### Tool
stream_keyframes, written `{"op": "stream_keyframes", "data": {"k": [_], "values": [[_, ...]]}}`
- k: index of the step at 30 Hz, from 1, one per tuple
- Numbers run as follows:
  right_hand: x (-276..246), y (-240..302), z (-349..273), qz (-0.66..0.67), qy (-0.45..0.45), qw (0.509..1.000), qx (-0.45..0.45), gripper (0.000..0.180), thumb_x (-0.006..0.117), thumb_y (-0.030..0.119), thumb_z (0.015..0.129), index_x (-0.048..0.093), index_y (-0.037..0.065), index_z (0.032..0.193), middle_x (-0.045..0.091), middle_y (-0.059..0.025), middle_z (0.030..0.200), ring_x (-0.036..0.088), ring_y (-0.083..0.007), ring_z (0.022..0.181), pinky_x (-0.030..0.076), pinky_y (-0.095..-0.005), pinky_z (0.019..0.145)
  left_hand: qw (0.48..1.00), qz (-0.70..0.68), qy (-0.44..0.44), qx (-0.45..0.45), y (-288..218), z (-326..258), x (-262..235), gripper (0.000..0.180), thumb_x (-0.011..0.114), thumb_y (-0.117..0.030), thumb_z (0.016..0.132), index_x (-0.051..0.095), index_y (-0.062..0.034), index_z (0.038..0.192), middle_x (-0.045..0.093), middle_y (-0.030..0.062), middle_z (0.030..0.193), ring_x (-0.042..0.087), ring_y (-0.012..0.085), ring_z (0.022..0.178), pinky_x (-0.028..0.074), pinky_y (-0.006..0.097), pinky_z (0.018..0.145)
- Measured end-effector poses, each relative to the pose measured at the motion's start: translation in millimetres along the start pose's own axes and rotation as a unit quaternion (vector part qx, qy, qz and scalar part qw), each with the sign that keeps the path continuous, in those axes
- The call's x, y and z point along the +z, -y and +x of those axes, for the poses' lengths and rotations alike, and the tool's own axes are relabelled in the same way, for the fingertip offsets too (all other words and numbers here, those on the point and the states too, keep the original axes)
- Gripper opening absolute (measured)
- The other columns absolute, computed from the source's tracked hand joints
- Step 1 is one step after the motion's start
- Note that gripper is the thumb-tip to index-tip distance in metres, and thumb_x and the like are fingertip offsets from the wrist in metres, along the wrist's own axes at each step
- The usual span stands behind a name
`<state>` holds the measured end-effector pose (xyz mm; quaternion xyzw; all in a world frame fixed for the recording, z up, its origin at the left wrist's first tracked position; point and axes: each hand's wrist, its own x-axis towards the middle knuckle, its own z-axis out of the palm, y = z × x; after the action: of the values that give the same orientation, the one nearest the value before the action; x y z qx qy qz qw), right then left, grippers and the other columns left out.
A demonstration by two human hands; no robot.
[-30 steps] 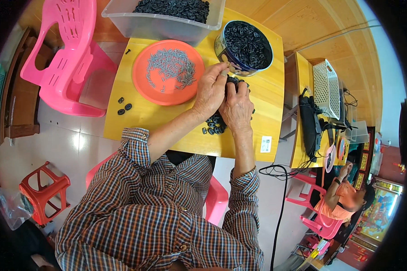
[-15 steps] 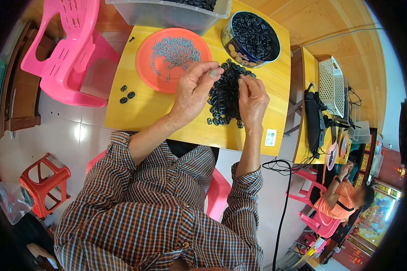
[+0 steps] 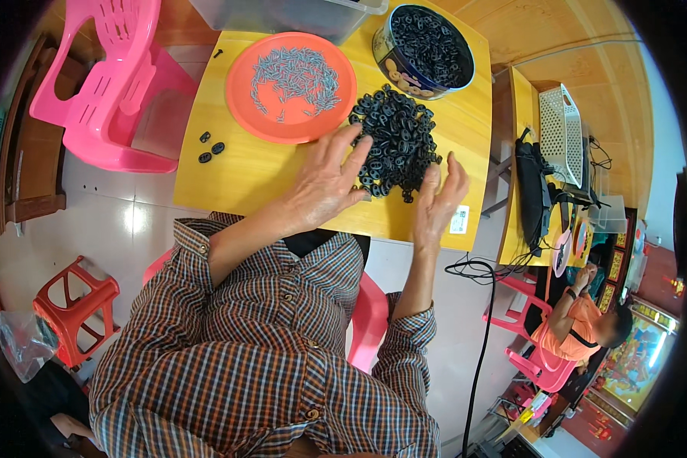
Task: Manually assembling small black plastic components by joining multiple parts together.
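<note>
A pile of small black oval plastic pieces with holes (image 3: 395, 137) lies on the yellow table (image 3: 282, 179). At the pile's left edge is my left hand (image 3: 324, 177), fingers spread and bent around that side. My right hand (image 3: 439, 200) is at the lower right edge of the pile, its thumb and fingers apart. Neither hand visibly grips a piece. Left of the pile, an orange-red round plate (image 3: 244, 114) carries many small grey metal screws or pins (image 3: 294, 76). Behind the pile stands a round tin (image 3: 408, 80) filled with similar black pieces.
Three loose black pieces (image 3: 211, 149) and a dark screw (image 3: 218, 53) lie at the table's left. A clear plastic bin (image 3: 282, 19) stands at the back edge. Pink chair (image 3: 107, 91) stands left; a person in orange (image 3: 572, 328) sits far right near a second table.
Both hands have come down toward me from above the pile, and their fingers have spread from a pinch-like pose. The pile is now more exposed. The view has shifted slightly.
</note>
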<state>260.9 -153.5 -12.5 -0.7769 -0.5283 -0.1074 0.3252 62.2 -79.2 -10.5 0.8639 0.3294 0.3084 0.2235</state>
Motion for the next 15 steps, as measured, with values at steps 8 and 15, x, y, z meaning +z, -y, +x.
{"op": "stream_keyframes", "data": {"k": [8, 15], "values": [[31.8, 0.9, -11.7, -0.037, 0.087, 0.995, 0.038, 0.066, 0.047, 0.038, 0.094, 0.026, -0.006, 0.138, 0.022, -0.0311, 0.141, 0.025, -0.0444, 0.129, 0.021, -0.0499, 0.107, 0.990, 0.043, 0.114, 0.077, 5.9, 14.9, 25.8, 0.101, 0.081, -0.040, 0.059, 0.032, 0.0005, 0.137, 0.020, 0.0266, 0.146, 0.019, 0.0455, 0.134, 0.015, 0.055, 0.110], [46.5, 3.3, 3.9, -0.061, 0.078, 0.995, -0.004, 0.063, 0.047, 0.038, 0.094, 0.030, -0.006, 0.137, 0.026, -0.0324, 0.138, 0.026, -0.0470, 0.127, 0.021, -0.0528, 0.105, 0.992, 0.053, 0.086, 0.081, 9.6, 33.2, 41.8, 0.094, 0.079, -0.039, 0.063, 0.034, 0.0009, 0.136, 0.025, 0.0259, 0.143, 0.021, 0.0458, 0.133, 0.018, 0.056, 0.109]]}}
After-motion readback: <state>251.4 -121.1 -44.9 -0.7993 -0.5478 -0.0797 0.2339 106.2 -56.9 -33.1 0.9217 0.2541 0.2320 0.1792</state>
